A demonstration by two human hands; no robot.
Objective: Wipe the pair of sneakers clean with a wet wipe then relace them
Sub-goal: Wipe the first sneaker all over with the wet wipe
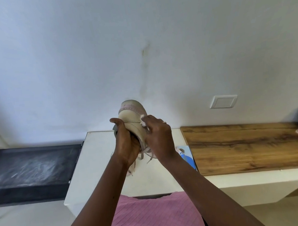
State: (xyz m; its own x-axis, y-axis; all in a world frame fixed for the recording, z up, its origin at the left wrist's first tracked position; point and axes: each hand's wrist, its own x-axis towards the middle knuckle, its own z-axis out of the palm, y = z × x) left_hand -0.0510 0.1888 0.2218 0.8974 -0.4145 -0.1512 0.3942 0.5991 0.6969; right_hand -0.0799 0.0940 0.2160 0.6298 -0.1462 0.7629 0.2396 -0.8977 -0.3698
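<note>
Aloft, wipe (143, 120) against left hand (127, 144)'s sneaker (132, 112)

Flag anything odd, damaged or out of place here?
Two things. A dark streak runs down the wall above the sneaker, like a stain or crack. The sneaker's laces hang loose below the left hand gripping it. The right hand holds a wet wipe against its side. Nothing spilled.

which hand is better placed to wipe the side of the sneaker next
Right. The right hand pinches the wet wipe against the side of the sneaker, while the left hand grips the sneaker and holds it up.
</note>
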